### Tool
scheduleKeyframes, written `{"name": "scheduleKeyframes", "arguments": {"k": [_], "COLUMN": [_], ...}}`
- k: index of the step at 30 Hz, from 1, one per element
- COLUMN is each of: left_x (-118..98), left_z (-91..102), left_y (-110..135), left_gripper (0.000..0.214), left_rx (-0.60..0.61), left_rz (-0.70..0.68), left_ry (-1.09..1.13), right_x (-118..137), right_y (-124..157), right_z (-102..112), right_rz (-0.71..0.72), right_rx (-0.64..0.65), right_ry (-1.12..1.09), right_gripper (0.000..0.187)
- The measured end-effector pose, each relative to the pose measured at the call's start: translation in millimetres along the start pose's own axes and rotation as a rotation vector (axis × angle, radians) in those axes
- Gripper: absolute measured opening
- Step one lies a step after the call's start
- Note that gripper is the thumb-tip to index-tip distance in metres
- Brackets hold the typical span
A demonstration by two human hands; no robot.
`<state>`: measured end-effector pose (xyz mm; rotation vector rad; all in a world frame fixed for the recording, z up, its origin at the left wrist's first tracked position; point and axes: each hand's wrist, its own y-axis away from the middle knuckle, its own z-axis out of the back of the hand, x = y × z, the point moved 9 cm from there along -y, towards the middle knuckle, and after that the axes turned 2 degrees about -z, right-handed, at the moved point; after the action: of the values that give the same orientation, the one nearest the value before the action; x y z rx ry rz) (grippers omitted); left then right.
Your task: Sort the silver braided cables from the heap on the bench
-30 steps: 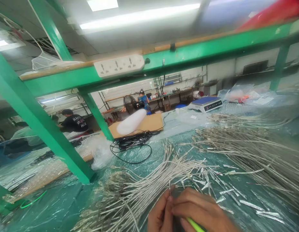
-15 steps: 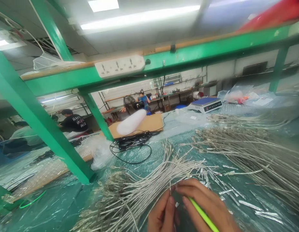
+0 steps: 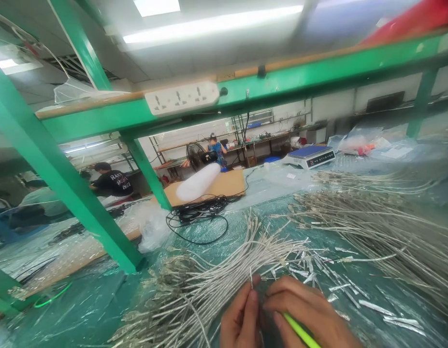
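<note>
Since half a second ago, the right hand (image 3: 303, 314) is being drawn back toward the left hand (image 3: 241, 316). Left fingers are pinching a silver wire end (image 3: 250, 276) above the surface (image 3: 82, 314); right fingers are gripping a green tool (image 3: 299, 331). A slipped pinch is being risked, dropping it among loose wires (image 3: 195, 290).

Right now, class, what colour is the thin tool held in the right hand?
Bright yellow-green tool, in the right hand; the head view shows it.

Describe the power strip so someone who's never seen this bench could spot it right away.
Find the green beam running across the top of the bench, above the wire piles. The power strip is fixed to its front, left of centre. It is the only white, long block there, with three sockets in a row.
</note>
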<state>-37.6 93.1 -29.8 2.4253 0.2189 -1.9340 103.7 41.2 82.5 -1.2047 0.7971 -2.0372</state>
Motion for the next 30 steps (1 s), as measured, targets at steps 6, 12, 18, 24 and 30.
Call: {"name": "scheduleKeyframes", "arguments": {"k": [6,12,18,24,30], "left_x": [-5.2,-8.1,-4.6,6.2,8.3], "left_z": [-1.2,-14.0,-10.4,-1.4,0.0], "left_y": [0.2,4.9,6.0,6.1,7.2], "left_gripper": [0.039,0.034,0.045,0.042,0.040], "left_rx": [-0.007,0.056,0.022,-0.035,-0.044], "left_rz": [-0.060,-0.012,0.025,0.183,0.194], "left_ry": [-0.030,0.056,0.034,0.098,0.081], "right_x": [-4.5,-8.1,-12.8,-11.3,-11.8], "right_y": [-2.4,-0.4,1.0,10.5,7.0], "right_z": [-4.1,2.3,7.9,-5.8,-10.0], "right_rz": [-0.041,-0.060,-0.061,-0.024,-0.029], "right_rx": [0.076,0.042,-0.022,0.003,0.041], "right_ry": [0.030,0.071,0.103,0.009,-0.011], "right_gripper": [0.027,0.027,0.026,0.024,0.026]}}
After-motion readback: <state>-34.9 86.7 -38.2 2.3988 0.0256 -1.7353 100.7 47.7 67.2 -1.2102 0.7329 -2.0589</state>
